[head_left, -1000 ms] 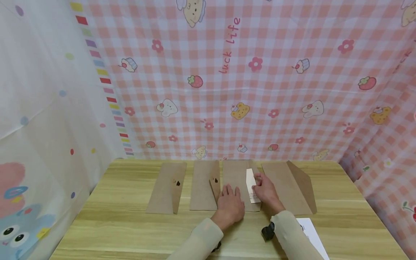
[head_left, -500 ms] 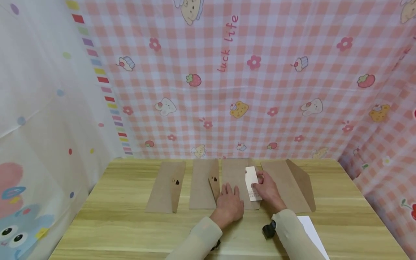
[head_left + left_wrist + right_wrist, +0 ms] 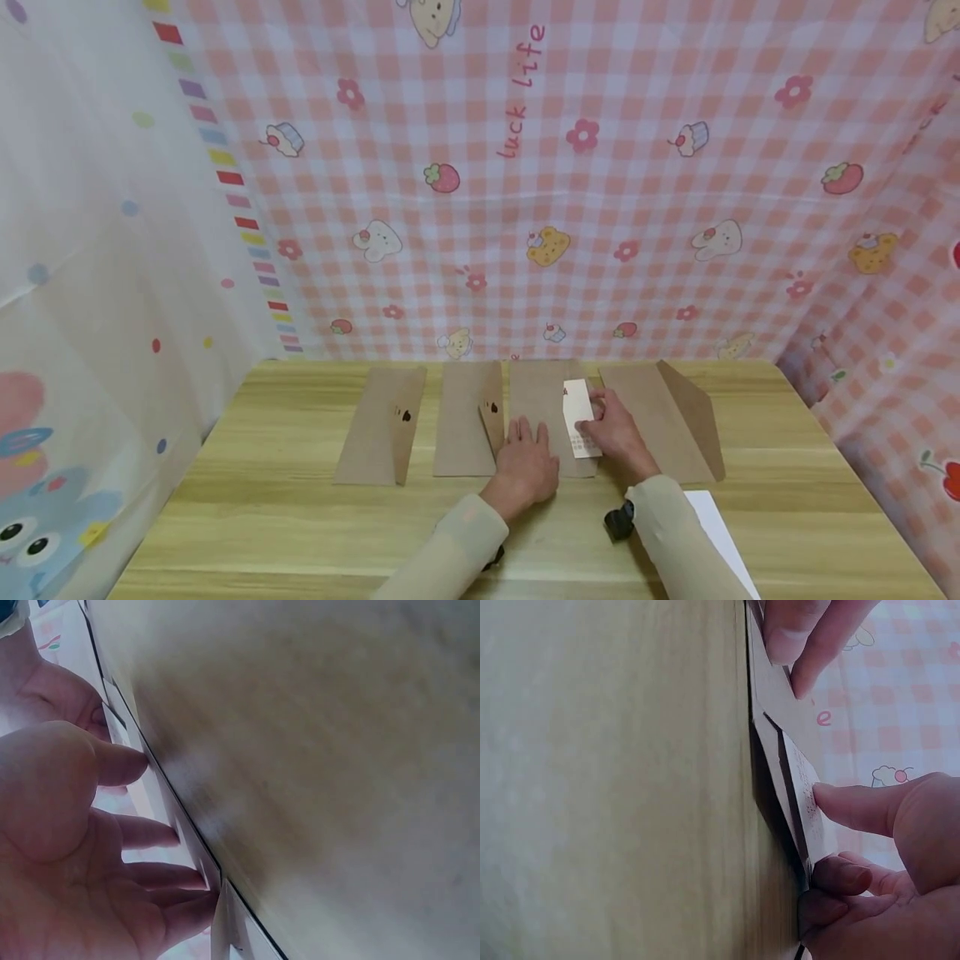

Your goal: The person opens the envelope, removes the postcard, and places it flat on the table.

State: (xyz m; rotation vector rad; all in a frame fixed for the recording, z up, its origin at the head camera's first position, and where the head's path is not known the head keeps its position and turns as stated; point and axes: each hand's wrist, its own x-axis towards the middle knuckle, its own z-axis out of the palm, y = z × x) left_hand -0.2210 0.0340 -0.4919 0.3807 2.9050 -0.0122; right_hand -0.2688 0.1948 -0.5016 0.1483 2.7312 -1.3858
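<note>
In the head view several brown paper envelopes lie in a row. My left hand point(image 3: 527, 467) rests with spread fingers on the third envelope point(image 3: 534, 400) from the left, holding it to the table. At that envelope's right side my right hand point(image 3: 617, 432) pinches a white printed card point(image 3: 577, 414). The right wrist view shows the thumb on the face of the card point(image 3: 804, 791) and the other fingers curled below it and the raised flap. The card lies over the flap side; how far it sits inside the envelope I cannot tell.
Two envelopes with dark printed marks, the leftmost envelope point(image 3: 375, 429) and its neighbour point(image 3: 463, 421), lie at left. A plain envelope point(image 3: 652, 417) with its flap spread lies at right. White paper point(image 3: 716, 533) is partly under my right sleeve on the wooden table point(image 3: 255, 517).
The white card has turned to face up more, so a dark mark at its top now shows. My right hand keeps its pinch; my left hand stays on the envelope. The head view tilts slightly.
</note>
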